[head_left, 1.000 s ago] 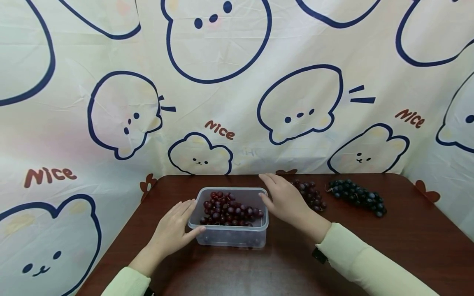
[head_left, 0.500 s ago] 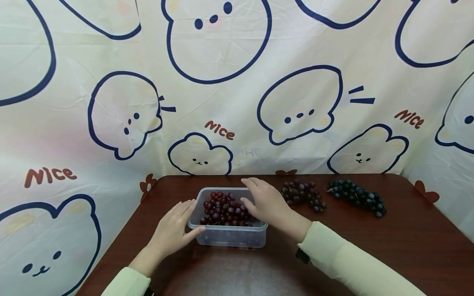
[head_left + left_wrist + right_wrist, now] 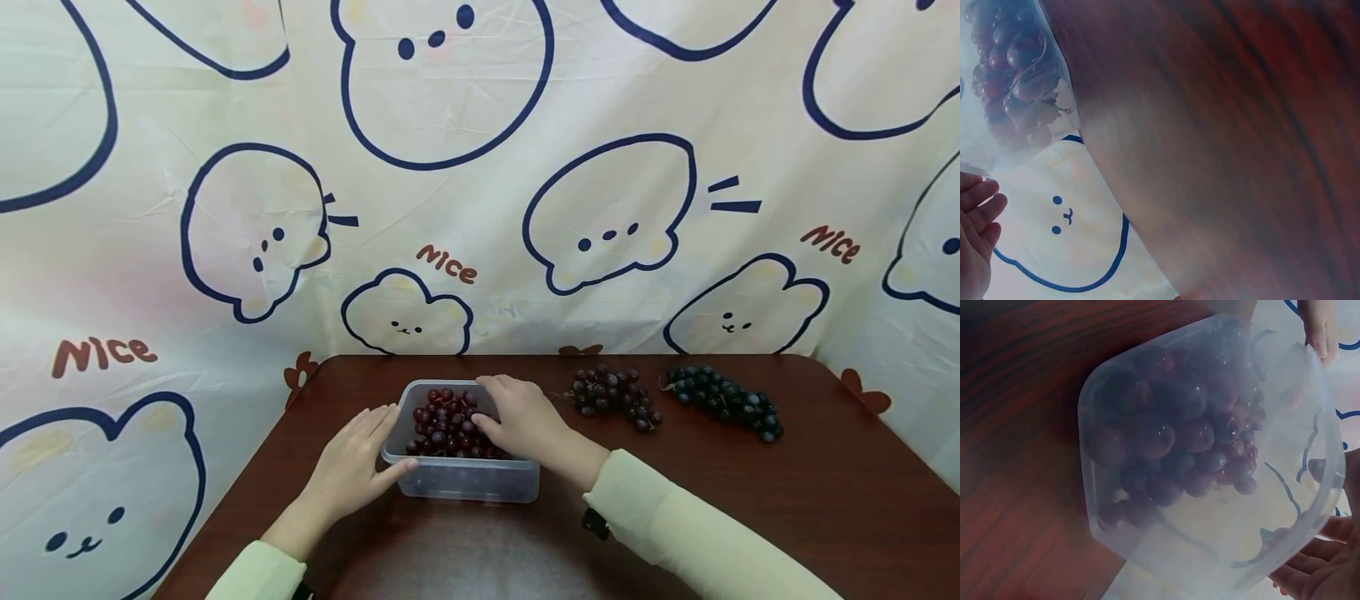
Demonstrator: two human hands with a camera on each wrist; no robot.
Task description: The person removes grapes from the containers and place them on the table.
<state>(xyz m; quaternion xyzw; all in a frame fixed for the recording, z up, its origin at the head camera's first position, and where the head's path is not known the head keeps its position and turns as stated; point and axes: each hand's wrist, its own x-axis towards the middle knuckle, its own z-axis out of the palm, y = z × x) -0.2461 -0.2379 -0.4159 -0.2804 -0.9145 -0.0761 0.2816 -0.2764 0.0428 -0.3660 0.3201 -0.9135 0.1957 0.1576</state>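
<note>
A clear plastic container holds a bunch of dark red grapes. My left hand rests at its left end, fingers extended along the rim and thumb at the front corner. Over the container's right end lies my right hand, its thumb above the grapes and its fingers reaching toward the back rim. That hand hides the right part of the bunch. In the right wrist view, the right thumb shows through the clear wall near the rim, and no grape is between the fingers.
Right of the container lie a bunch of dark red grapes and a bunch of blackish grapes. All stand on a brown wooden table. A printed cloth backdrop rises behind the table's back edge.
My right hand has moved left from the container's right rim to over its right part, uncovering the red bunch on the table. The left hand and container stay in place.
</note>
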